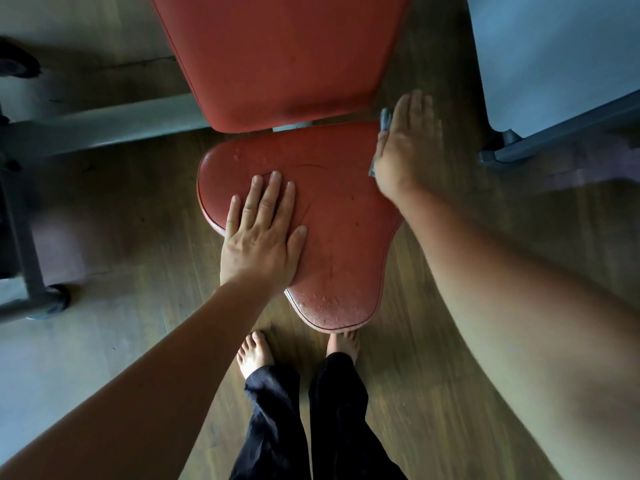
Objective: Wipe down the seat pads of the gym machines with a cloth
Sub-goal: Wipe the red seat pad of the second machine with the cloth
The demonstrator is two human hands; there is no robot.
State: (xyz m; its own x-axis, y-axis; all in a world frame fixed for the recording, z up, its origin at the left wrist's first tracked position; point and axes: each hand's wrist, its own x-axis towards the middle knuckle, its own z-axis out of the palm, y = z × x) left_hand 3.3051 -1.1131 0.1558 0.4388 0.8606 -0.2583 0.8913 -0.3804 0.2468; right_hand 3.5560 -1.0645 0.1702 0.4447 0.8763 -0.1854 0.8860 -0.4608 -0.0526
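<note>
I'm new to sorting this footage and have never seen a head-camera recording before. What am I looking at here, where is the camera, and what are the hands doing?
There is only one picture, taken by a wide-angle camera worn on a person's head, looking down past their arms to their bare feet on a wooden floor. That is why the forearms look so large. There is no robot.

In the middle is the red seat pad of a gym machine, with its red back pad above it in the frame. The seat's surface looks worn and cracked.

The left hand lies flat and open on the seat, holding nothing. The right hand is at the seat's far right edge, flat over a grey cloth; only slivers of the cloth show past it. Grey machine frames stand at both sides.
</note>
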